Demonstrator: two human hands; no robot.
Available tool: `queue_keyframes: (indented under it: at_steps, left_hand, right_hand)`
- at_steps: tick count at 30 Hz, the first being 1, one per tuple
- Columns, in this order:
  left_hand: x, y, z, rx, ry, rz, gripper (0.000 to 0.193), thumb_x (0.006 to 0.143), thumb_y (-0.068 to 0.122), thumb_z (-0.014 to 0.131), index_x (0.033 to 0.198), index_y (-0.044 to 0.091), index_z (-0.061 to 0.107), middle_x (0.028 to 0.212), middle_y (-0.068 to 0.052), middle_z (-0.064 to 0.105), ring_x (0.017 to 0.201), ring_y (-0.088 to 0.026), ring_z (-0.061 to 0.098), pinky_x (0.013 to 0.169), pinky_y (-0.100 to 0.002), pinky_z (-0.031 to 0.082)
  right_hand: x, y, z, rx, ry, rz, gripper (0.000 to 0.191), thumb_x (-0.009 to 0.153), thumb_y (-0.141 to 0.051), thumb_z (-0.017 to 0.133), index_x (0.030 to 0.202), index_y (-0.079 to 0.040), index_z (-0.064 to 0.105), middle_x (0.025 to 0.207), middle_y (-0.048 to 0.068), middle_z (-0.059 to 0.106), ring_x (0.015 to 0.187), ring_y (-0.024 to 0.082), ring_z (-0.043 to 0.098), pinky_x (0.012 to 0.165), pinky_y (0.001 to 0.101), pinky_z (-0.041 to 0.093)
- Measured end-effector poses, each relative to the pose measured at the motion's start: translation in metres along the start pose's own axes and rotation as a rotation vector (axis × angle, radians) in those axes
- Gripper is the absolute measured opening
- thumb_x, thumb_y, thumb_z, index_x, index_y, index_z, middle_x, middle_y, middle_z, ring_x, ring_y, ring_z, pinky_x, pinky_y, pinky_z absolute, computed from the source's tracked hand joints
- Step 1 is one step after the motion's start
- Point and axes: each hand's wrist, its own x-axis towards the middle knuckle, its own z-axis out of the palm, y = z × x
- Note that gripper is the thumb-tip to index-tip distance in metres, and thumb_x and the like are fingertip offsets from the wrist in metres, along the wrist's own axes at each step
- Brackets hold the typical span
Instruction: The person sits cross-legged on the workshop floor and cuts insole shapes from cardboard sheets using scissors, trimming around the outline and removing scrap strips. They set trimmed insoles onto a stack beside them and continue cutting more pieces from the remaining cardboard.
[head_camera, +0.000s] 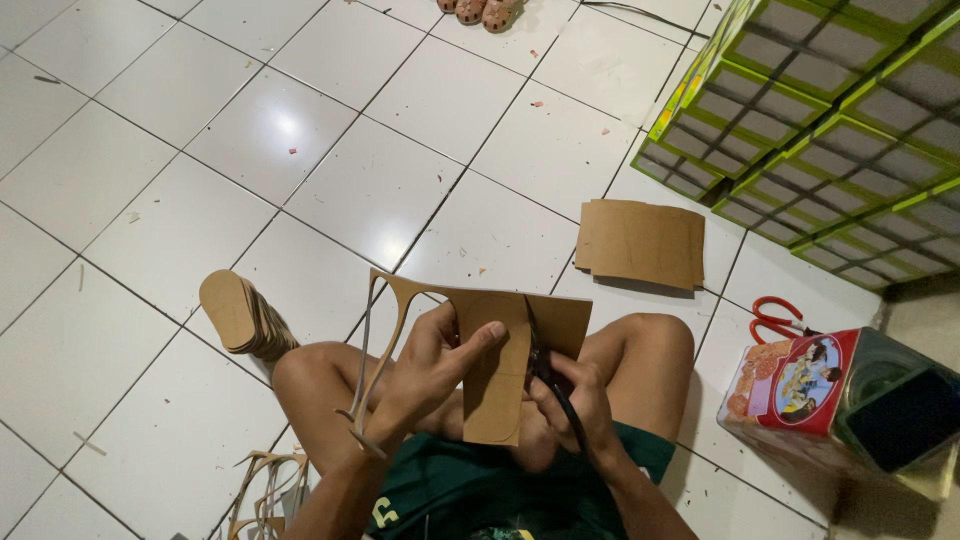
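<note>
Nearest the camera, above the dark green shorts (480, 485), the left hand (432, 365) pinches a flat sheet of brown cardboard (500, 355), thumb on the near face and fingers curled behind, so the hand is closed firmly on the sheet. A rounded, sole-shaped outline is already cut along the sheet's lower part; the cut edge runs up the middle, and a thin curved offcut strip (375, 360) hangs from the sheet at nine o'clock of the hand. The upper right part of the sheet is uncut, so by my judgement the shape is roughly half freed.

At three o'clock of the left hand, the right hand (580, 400) is wrapped shut around dark-handled scissors (545, 365), whose blades point up into the cardboard. How far the blades are parted I cannot tell.

At eight o'clock, on the white tiled floor (150, 300), lie more thin cardboard scraps (265, 490). Just beyond the left knee, at ten o'clock, stands a stack of finished oval cardboard cutouts (240, 315), suggesting many pieces are done. Farther out at one o'clock lies a pile of uncut rectangular cardboard sheets (640, 243), work that remains. At three o'clock sit a red printed tin (800, 380) and red-handled scissors (775, 318), with green-edged grid frames (820, 120) beyond.
</note>
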Motion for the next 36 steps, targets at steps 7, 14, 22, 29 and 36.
queue_keyframes:
  at_steps: [7,14,22,29,36]
  left_hand:
    - [0.003,-0.002,-0.003,-0.015,-0.027,0.012,0.037,0.093,0.032,0.072,0.105,-0.003,0.069,0.083,-0.009,0.075,0.075,-0.012,0.071,0.064,-0.025,0.058]
    - [0.003,-0.003,0.005,-0.01,-0.068,0.044,0.034,0.094,0.029,0.072,0.105,-0.003,0.07,0.084,-0.008,0.076,0.077,-0.01,0.07,0.065,-0.025,0.057]
    - [0.003,0.008,0.0,0.053,-0.114,-0.024,0.036,0.092,0.03,0.073,0.104,-0.003,0.071,0.083,-0.01,0.076,0.074,-0.011,0.071,0.064,-0.027,0.058]
    - [0.009,0.012,-0.003,0.093,-0.156,-0.067,0.039,0.091,0.033,0.073,0.105,-0.003,0.071,0.082,-0.008,0.076,0.074,-0.01,0.071,0.063,-0.027,0.059]
    - [0.016,0.01,-0.01,0.157,-0.212,0.009,0.04,0.092,0.034,0.074,0.103,-0.004,0.071,0.081,-0.007,0.074,0.072,-0.01,0.065,0.061,-0.026,0.055]
  right_hand:
    - [-0.001,-0.011,-0.003,-0.015,-0.016,-0.017,0.028,0.09,-0.027,0.064,0.083,0.0,0.068,0.055,0.005,0.063,0.047,0.014,0.06,0.046,0.029,0.047]
    - [0.0,-0.003,0.002,0.115,0.003,-0.148,0.026,0.093,-0.019,0.061,0.097,0.006,0.067,0.072,0.009,0.069,0.063,0.017,0.065,0.058,0.0319,0.053]
    - [-0.003,-0.002,0.002,0.151,-0.006,0.046,0.028,0.089,-0.021,0.061,0.096,0.005,0.068,0.068,0.009,0.071,0.057,0.015,0.066,0.05,0.0293,0.053]
    - [-0.003,-0.003,-0.003,0.027,-0.014,0.041,0.033,0.088,-0.032,0.063,0.084,0.0,0.069,0.059,0.007,0.066,0.048,0.015,0.059,0.046,0.0283,0.047]
    - [-0.007,-0.007,-0.005,0.0,0.009,0.007,0.034,0.089,-0.033,0.064,0.081,-0.001,0.069,0.056,0.007,0.063,0.048,0.016,0.058,0.047,0.0313,0.045]
